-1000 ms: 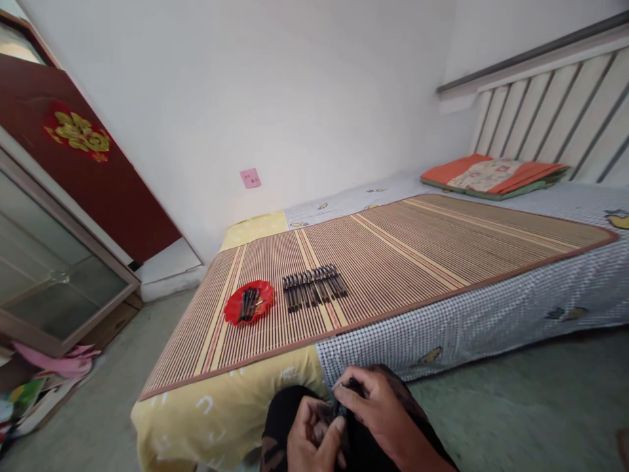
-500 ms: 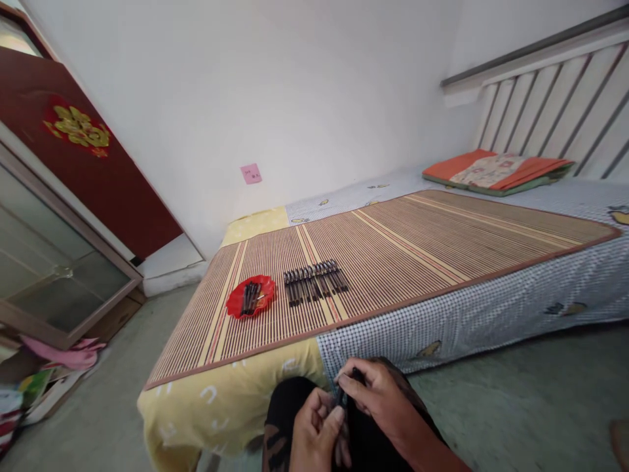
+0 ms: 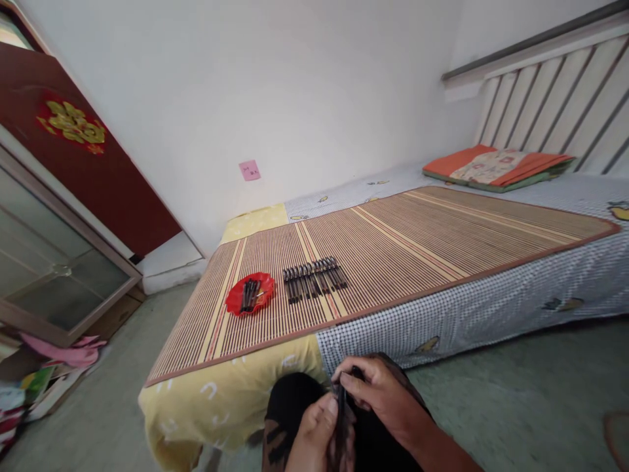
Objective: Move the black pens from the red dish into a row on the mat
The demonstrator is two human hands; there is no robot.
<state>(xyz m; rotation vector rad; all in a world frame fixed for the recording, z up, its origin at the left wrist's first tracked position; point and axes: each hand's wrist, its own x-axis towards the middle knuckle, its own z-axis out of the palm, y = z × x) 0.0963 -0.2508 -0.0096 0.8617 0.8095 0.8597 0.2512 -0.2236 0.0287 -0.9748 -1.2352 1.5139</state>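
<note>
Low in the head view, over my dark-clothed lap, both hands meet on a thin dark pen (image 3: 340, 410). My left hand (image 3: 317, 439) grips its lower part with curled fingers. My right hand (image 3: 376, 392) pinches its upper end. On the striped bamboo mat (image 3: 393, 246) in front of me lies a row of several dark pens (image 3: 313, 280). A red plate (image 3: 249, 294) to their left holds a few more dark pens.
The mat covers a low bed with a yellow and checked sheet (image 3: 442, 321). A folded orange cushion (image 3: 496, 167) lies at the far end by a slatted headboard. A glass-fronted cabinet (image 3: 54, 275) and a dark red door stand at left, with clutter on the floor.
My hands have stayed together over my lap, with the pen now standing more upright between them. The view has shifted slightly.
</note>
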